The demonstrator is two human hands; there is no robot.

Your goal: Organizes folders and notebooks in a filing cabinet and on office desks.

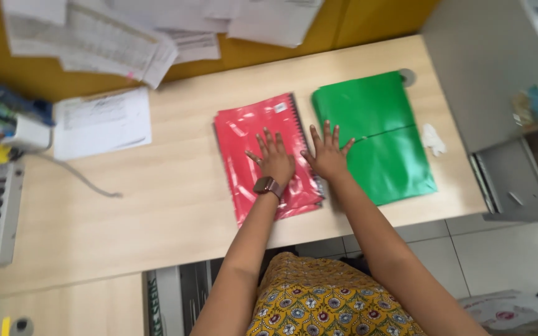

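Pressing flat, fingers spread, the left hand (274, 160) sits on the red spiral notebook (263, 155) near the desk's (157, 211) front edge; the right hand (327, 155), also splayed, straddles its binding beside the green folder (375, 134).

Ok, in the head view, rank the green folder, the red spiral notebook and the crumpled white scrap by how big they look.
1. Green folder and red spiral notebook: near alike; the hands cover part of the notebook, so I won't rank them.
2. Crumpled white scrap: clearly smallest.
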